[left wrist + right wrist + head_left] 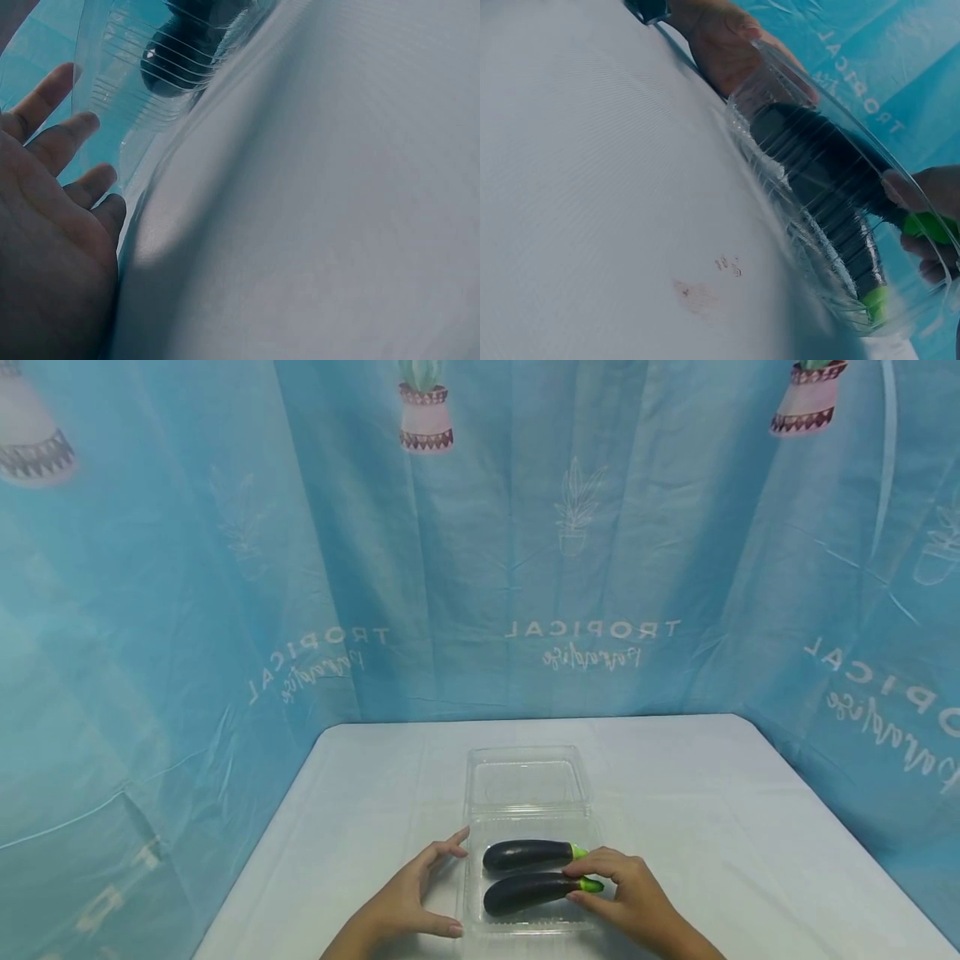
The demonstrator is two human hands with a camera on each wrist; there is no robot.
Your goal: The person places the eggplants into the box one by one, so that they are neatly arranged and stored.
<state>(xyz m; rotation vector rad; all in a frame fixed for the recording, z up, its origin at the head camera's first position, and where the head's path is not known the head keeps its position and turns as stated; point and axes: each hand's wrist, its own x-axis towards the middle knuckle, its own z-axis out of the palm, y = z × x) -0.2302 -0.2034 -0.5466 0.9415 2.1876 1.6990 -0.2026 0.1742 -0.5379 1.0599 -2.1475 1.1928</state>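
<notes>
A clear plastic clamshell box [540, 929] lies unfolded, its lid [525, 783] spread flat at the far side. Two dark eggplants with green stem ends sit side by side in the base: a farther eggplant [523, 854] and a nearer eggplant [523, 893]. My right hand [630, 893] pinches the nearer one by its stem end between thumb and fingers. Through the clear wall, the right wrist view shows those fingers [924, 187] at the green cap. My left hand [405, 893], fingers spread, is at the box's left edge and holds nothing.
A white cloth covers the table [675, 802]. Blue printed curtains [465, 568] hang along the back and both sides. Brownish marks [696, 296] show on the white surface in the right wrist view.
</notes>
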